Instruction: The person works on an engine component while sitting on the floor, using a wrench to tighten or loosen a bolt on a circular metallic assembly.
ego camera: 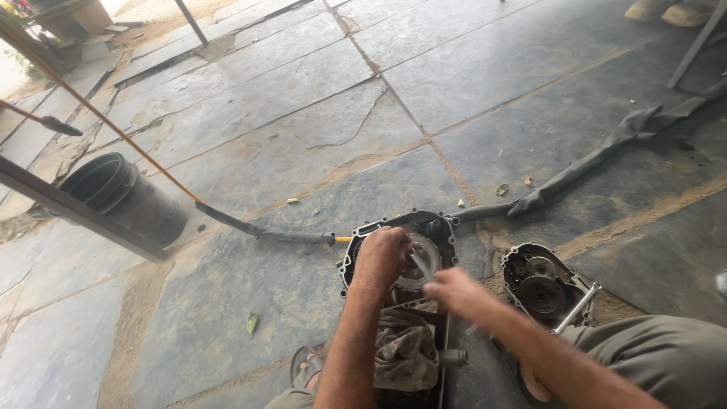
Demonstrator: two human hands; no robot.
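While the left hand point(382, 256) rests curled on the engine case point(401, 257), the right hand point(454, 291) pinches a slim tool point(421, 265) — its long axis slanting up-left into the case; right hand nearer.

Both bare forearms reach toward twelve o'clock; the left hand point(382, 256) curls knuckles-up, the right hand point(452, 291) pinches shut just beside it.

Ahead: bare stone floor point(318, 129) beyond the engine case point(397, 250), open for reaching.
Left: black bucket point(125, 198) and slanted metal bar point(76, 208), well apart.
Right: second case half point(541, 288), T-wrench point(577, 307) leaning on it.
Behind the cases: hose point(265, 231) and dark cloth strip point(606, 155) across the floor.
Near: rag point(405, 352) between the forearms.
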